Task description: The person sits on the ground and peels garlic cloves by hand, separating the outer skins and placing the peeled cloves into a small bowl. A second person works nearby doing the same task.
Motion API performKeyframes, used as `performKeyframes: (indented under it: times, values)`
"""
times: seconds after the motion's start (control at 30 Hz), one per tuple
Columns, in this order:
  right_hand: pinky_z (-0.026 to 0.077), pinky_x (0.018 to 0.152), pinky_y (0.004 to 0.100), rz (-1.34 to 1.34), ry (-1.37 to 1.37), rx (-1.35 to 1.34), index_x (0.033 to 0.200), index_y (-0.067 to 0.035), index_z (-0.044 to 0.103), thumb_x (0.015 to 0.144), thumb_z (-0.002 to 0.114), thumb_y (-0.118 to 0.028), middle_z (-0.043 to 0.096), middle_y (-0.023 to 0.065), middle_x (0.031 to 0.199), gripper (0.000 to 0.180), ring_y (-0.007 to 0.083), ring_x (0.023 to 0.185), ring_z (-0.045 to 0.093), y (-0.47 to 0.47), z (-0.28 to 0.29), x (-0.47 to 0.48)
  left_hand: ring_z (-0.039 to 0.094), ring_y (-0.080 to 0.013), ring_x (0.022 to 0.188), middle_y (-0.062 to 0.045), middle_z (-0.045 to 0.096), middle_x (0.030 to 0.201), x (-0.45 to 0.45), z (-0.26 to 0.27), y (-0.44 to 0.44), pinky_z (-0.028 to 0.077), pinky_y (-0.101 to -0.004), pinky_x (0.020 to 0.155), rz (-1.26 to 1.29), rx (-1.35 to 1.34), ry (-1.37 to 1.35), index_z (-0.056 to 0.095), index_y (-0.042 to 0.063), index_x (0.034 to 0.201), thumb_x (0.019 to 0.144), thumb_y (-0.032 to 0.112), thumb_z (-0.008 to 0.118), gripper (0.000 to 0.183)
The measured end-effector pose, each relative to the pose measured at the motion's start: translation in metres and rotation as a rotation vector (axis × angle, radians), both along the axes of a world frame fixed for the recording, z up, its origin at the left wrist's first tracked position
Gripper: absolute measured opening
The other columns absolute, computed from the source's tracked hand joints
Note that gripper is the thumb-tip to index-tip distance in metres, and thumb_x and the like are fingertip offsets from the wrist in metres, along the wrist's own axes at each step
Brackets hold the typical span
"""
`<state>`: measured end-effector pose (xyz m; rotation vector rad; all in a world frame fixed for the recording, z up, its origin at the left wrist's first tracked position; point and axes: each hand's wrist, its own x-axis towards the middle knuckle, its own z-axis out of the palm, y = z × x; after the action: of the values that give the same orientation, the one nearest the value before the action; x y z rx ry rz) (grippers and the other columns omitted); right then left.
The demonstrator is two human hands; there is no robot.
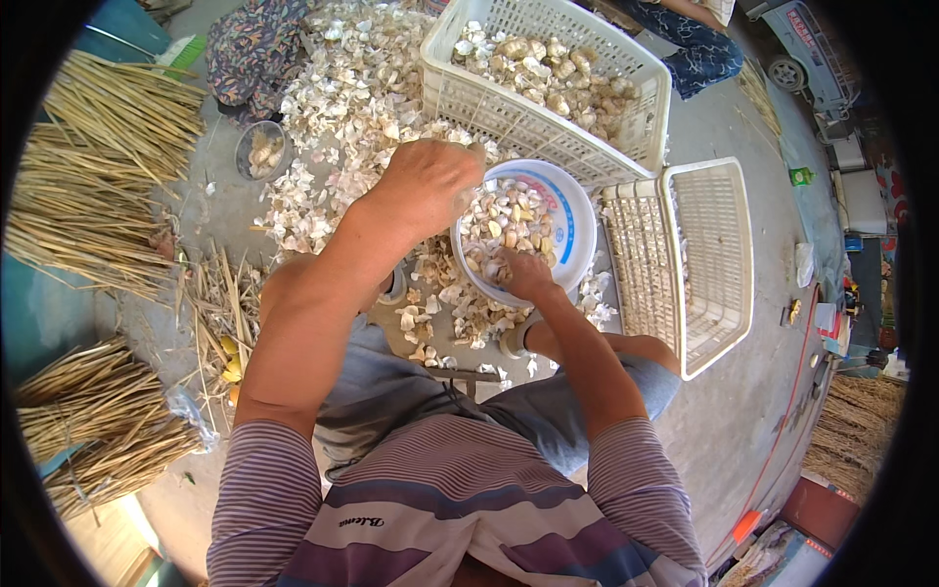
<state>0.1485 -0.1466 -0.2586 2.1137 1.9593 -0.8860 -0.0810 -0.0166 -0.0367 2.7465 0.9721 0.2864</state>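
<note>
A white plastic basin (581, 235) with blue and red print stands on the floor in front of me. Garlic cloves (506, 213) lie heaped in it, some of them peeled to pale yellow. My right hand (527, 275) reaches over the near rim, its fingers down at a garlic bulb or clump of cloves (490, 271). Whether it grips that is partly hidden. Above the basin's left rim, my left hand (440, 180) is raised with the fingers curled under. The back of the hand hides its fingertips and anything in them.
Dry garlic skins (352, 110) cover the floor. One white plastic crate (506, 110) holds garlic bulbs (557, 73); another crate (711, 257) stands at right. Bundles of dry stalks (95, 191) and a small clear bowl (262, 150) lie left. Other people's patterned clothes (253, 55) show beyond.
</note>
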Motion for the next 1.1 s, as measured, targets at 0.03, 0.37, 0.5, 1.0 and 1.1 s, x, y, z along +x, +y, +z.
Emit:
performKeyframes:
  times: [0.03, 0.37, 0.5, 1.0, 1.1]
  values:
    - [0.052, 0.09, 0.045, -0.031, 0.016, -0.008, 0.124, -0.017, 0.059, 0.079, 0.073, -0.024, 0.069, 0.0161, 0.111, 0.047, 0.0337, 0.108, 0.065, 0.0, -0.002, 0.0, 0.066, -0.0413, 0.087, -0.022, 0.067, 0.085, 0.002, -0.001, -0.001, 0.052, -0.05, 0.075, -0.018, 0.007, -0.015, 0.057, -0.005, 0.104, 0.084, 0.019, 0.065, 0.032]
    - [0.053, 0.081, 0.0387, -0.212, 0.22, -0.085, 0.119, -0.014, 0.067, 0.068, 0.085, -0.036, 0.07, 0.0118, 0.096, 0.059, 0.026, 0.091, 0.067, 0.017, 0.045, 0.016, 0.066, -0.042, 0.086, -0.023, 0.066, 0.085, 0.012, 0.002, -0.007, 0.051, -0.0512, 0.075, -0.012, -0.099, 0.046, 0.057, -0.002, 0.097, 0.087, 0.025, 0.067, 0.031]
    - [0.054, 0.068, 0.0298, -0.434, 0.69, -0.218, 0.117, -0.007, 0.066, 0.076, 0.086, -0.026, 0.068, 0.0055, 0.091, 0.05, 0.0134, 0.079, 0.063, 0.039, 0.12, 0.026, 0.065, -0.0408, 0.086, -0.023, 0.065, 0.086, 0.015, 0.012, -0.007, 0.05, -0.0488, 0.075, -0.036, -0.242, -0.028, 0.055, -0.001, 0.097, 0.094, 0.037, 0.06, 0.039]
    - [0.053, 0.071, 0.0283, -0.59, 1.38, 0.209, 0.116, -0.01, 0.065, 0.095, 0.069, -0.032, 0.068, 0.0018, 0.103, 0.031, 0.011, 0.088, 0.062, 0.031, 0.238, 0.018, 0.058, -0.012, 0.066, -0.009, 0.057, 0.103, 0.058, 0.032, -0.016, 0.05, -0.027, 0.064, 0.016, -1.035, -0.616, 0.054, -0.003, 0.122, 0.106, 0.046, 0.043, 0.052]
    - [0.052, 0.07, 0.0261, -0.649, 1.478, 0.218, 0.12, -0.009, 0.062, 0.099, 0.064, -0.032, 0.066, 0.0019, 0.104, 0.031, 0.0104, 0.085, 0.062, 0.035, 0.232, 0.017, 0.059, -0.0126, 0.064, -0.012, 0.061, 0.101, 0.067, 0.031, -0.015, 0.051, -0.0286, 0.062, -0.026, -0.956, -0.7, 0.053, -0.005, 0.125, 0.104, 0.049, 0.043, 0.059]
